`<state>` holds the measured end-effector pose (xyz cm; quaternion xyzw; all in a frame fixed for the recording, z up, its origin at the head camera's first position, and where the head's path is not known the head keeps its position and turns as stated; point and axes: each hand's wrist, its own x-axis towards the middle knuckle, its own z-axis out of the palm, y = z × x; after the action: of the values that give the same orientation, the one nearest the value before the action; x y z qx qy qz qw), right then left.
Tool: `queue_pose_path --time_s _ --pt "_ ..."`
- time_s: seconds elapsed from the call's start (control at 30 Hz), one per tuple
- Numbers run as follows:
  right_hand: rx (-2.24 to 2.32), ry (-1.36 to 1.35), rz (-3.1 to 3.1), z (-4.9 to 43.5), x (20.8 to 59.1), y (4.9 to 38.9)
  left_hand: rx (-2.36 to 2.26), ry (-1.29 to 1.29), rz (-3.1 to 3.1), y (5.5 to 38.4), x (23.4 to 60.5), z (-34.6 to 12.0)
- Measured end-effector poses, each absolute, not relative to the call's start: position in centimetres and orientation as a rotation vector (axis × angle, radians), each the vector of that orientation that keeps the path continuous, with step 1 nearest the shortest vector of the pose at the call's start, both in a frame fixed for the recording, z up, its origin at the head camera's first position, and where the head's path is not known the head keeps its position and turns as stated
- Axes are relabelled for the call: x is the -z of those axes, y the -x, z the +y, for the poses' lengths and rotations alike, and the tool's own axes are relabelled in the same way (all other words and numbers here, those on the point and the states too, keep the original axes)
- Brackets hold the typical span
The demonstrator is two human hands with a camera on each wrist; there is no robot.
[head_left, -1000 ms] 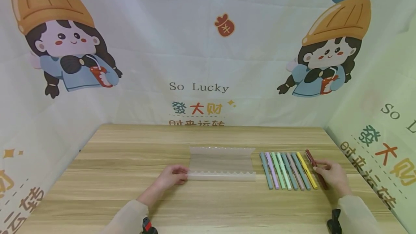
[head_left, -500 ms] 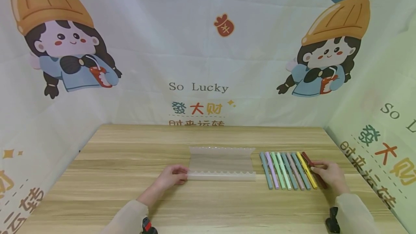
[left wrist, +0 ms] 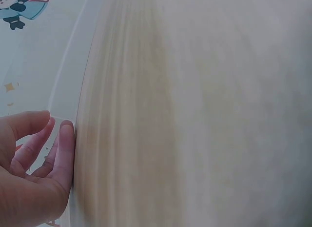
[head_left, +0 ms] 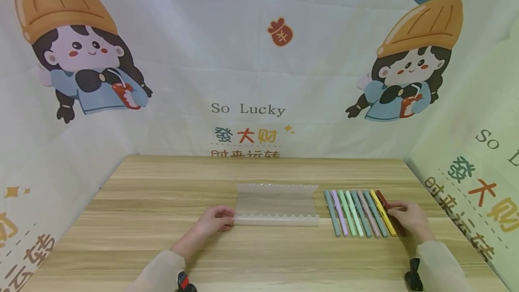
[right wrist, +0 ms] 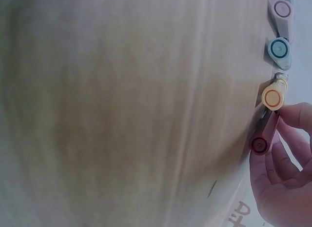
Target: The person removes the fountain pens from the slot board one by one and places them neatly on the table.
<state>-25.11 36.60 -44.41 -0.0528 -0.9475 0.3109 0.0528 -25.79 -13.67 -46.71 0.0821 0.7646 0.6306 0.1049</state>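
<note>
A clear plastic pen rack [head_left: 276, 221] with scalloped front and back edges lies mid-table in the head view. My left hand [head_left: 219, 218] holds its left end between thumb and curled fingers; in the left wrist view this left hand [left wrist: 39, 168] shows a narrow gap between fingertips, with a faint clear edge there. To the right, my right hand [head_left: 411, 220] pinches a dark red pen [head_left: 383, 198], partly hidden by the fingers. That dark red pen [right wrist: 261, 143] lies against the yellow pen [right wrist: 273, 97] in the right wrist view.
Several pens lie side by side left of the red one: yellow [head_left: 382, 213], mauve [head_left: 368, 214], mint [head_left: 357, 215], lilac [head_left: 339, 213] and blue-grey ones. The wooden table [head_left: 259, 260] meets a printed cloth backdrop [head_left: 324, 57] at its back and sides.
My right hand has moved slightly left with the dark red pen, bringing it up beside the yellow pen. The left hand and the pen rack have stayed in place.
</note>
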Motion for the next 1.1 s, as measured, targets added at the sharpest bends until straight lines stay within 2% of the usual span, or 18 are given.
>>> queue_pose_path --time_s 0.8,1.1 --pt "-1.003 0.204 -2.815 36.5 44.1 24.5 -1.861 -0.23 2.251 25.7 46.6 -13.6" --pt "-1.005 0.069 -2.748 35.6 42.4 23.2 -1.873 -0.263 2.222 25.6 46.5 -13.8"
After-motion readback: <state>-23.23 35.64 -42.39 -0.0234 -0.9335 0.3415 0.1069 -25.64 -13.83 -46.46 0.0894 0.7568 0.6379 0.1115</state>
